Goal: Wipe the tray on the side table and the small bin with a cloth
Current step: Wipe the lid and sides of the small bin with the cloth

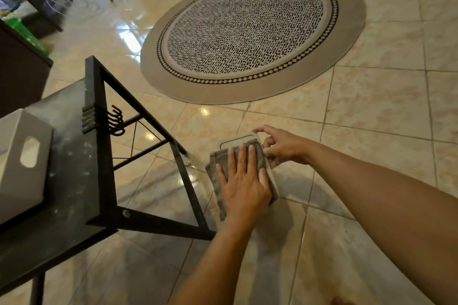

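A small beige tray (238, 139) with rounded corners is held in the air over the floor, just right of the side table (74, 181). My right hand (281, 148) pinches its far right edge. My left hand (244, 182) lies flat, palm down, pressing a grey cloth (215, 187) onto the tray's surface. The cloth covers most of the tray, so only the far rim and the right edge show. The small pale grey bin (22, 163), with an oval handle cut-out, stands on the side table at the left.
The side table has a dark, dusty top and a black metal frame with a set of hooks (115, 121) on its side. A round patterned rug (247, 32) lies on the glossy tiled floor ahead. Dark furniture stands at the far left.
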A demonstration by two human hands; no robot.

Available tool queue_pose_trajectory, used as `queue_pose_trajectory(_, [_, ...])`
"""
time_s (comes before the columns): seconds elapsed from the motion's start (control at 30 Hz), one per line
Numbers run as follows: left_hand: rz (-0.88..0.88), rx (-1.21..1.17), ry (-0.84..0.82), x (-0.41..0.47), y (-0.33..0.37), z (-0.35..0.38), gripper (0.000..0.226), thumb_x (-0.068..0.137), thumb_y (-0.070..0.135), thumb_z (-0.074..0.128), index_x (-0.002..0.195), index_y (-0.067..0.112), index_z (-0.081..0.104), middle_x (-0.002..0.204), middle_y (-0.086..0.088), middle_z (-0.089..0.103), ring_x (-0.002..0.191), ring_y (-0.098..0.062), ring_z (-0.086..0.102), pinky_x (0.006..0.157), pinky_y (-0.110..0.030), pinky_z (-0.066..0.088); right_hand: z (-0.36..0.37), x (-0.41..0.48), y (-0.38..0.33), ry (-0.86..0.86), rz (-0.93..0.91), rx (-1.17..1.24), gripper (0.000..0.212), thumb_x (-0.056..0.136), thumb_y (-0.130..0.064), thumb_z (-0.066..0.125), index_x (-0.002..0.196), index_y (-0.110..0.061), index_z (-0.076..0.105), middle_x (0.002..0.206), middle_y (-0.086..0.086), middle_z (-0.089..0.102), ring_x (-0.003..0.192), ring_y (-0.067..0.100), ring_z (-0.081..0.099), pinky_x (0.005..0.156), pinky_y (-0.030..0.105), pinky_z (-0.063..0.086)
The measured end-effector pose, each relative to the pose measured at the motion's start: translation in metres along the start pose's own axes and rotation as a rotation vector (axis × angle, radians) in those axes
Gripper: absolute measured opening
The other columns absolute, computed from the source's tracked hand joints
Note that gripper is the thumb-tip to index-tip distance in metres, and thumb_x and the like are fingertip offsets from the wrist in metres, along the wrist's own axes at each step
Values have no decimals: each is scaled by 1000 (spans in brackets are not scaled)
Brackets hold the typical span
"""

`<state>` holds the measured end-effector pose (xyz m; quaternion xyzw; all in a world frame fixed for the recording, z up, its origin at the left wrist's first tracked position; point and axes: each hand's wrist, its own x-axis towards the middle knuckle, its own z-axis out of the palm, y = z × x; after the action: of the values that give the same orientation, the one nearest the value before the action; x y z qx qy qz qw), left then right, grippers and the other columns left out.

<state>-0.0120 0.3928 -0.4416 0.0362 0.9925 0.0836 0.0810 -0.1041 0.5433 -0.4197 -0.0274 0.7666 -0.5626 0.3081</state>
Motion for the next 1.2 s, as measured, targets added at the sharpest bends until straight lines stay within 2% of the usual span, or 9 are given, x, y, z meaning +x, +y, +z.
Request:
queue_pose_trajectory(0.3, [59, 36, -9, -5, 2, 3, 61, 101, 48, 10, 153, 32, -19, 161, 7, -27, 146, -22, -31, 118, -57, -12, 0, 0, -1, -20, 3, -13, 72, 89, 11, 54, 149, -24, 35, 83, 10, 55, 68, 18, 64, 63, 33, 61])
queue_pose_trajectory(0.57, [-7, -19, -10, 14, 5, -14, 96, 71, 68, -34, 155, 26, -18, 161, 3, -28, 146, -23, -32, 119, -56, -12, -1, -3, -5, -81, 43, 60, 85, 84, 18, 55, 152, -28, 30, 92, 13, 56, 76, 23, 63, 68, 38, 61])
queue_pose_trajectory(0.6, [10, -7, -24, 11, 9, -12, 92, 73, 66, -34, 155, 27, -18, 161, 3, -28, 146, -23, -32, 119, -55, -13, 0, -3, -5, -88, 45, 59, 85, 84, 20, 53, 150, -28, 31, 100, 14, 60, 81, 26, 65, 72, 42, 61])
queue_pose_trajectory(0.67, [47, 11, -5, 20, 12, -6, 67, 94, 55, -13, 155, 29, -17, 163, 3, -24, 146, -22, -30, 119, -55, -12, -1, -3, -4, -87, 49, 75, 84, 83, 20, 51, 147, -31, 34, 112, 20, 62, 92, 31, 68, 80, 48, 61])
queue_pose_trajectory(0.73, [27, -3, 14, 34, 1, -8, 61, 101, 46, 6, 156, 29, -15, 164, 3, -21, 147, -22, -28, 120, -55, -10, 0, -2, -2, -81, 42, 100, 81, 85, 18, 54, 147, -31, 36, 103, 22, 62, 85, 27, 68, 76, 44, 62])
queue_pose_trajectory(0.83, [-72, -56, 38, 30, -16, -10, 71, 90, 50, -1, 155, 27, -17, 163, 3, -24, 146, -23, -30, 120, -58, -5, 1, 0, -2, -48, 52, 123, 80, 86, 16, 57, 149, -28, 35, 84, 11, 52, 70, 19, 60, 66, 35, 60])
queue_pose_trajectory(0.9, [-33, -39, 29, 6, -10, -7, 74, 86, 53, -5, 155, 27, -17, 162, 3, -26, 146, -24, -31, 119, -58, -8, -1, 0, -3, -57, 60, 120, 80, 86, 17, 56, 148, -28, 35, 84, 11, 52, 70, 19, 60, 64, 35, 61])
queue_pose_trajectory(1.03, [68, -2, 12, 12, 4, -5, 76, 85, 59, -18, 155, 28, -17, 163, 3, -24, 147, -24, -29, 119, -57, -9, -1, -2, -4, -78, 55, 78, 82, 85, 18, 53, 147, -31, 34, 97, 20, 60, 81, 27, 65, 75, 46, 62])
queue_pose_trajectory(1.2, [-73, -36, 43, 23, -8, -11, 83, 79, 55, -7, 156, 23, -13, 163, 1, -24, 147, -25, -29, 120, -58, -6, 1, -3, -6, -44, 52, 83, 78, 87, 16, 56, 148, -28, 35, 84, 10, 53, 67, 15, 61, 61, 29, 58])
